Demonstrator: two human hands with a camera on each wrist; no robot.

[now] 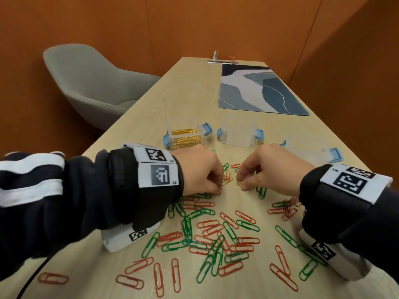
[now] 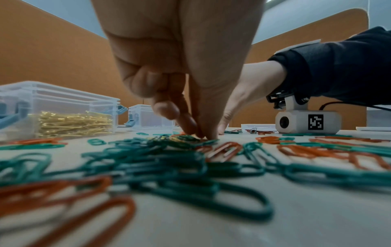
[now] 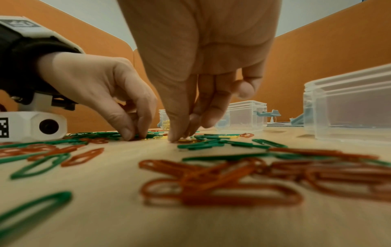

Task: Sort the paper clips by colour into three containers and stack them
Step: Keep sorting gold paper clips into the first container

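Observation:
Several red paper clips (image 1: 210, 225) and green paper clips (image 1: 187, 229) lie scattered over the near half of the wooden table (image 1: 151, 104). Three clear containers with blue latches stand behind them: the left container (image 1: 185, 137) holds gold clips, while the middle container (image 1: 237, 134) and the right container (image 1: 306, 147) look empty. My right hand (image 1: 240, 184) (image 3: 180, 138) pinches a small gold clip (image 1: 239, 183) against the table. Just left of it, my left hand (image 1: 220, 186) (image 2: 201, 135) has its curled fingertips pinched together on a small cluster of clips (image 1: 226, 180). Which clip it holds is hidden.
A blue and grey patterned mat (image 1: 259, 89) lies at the far right of the table. A grey chair (image 1: 90, 83) stands beyond the left edge. Orange walls enclose the table. The white wrist camera units (image 1: 129, 236) (image 1: 330, 257) sit low among the clips.

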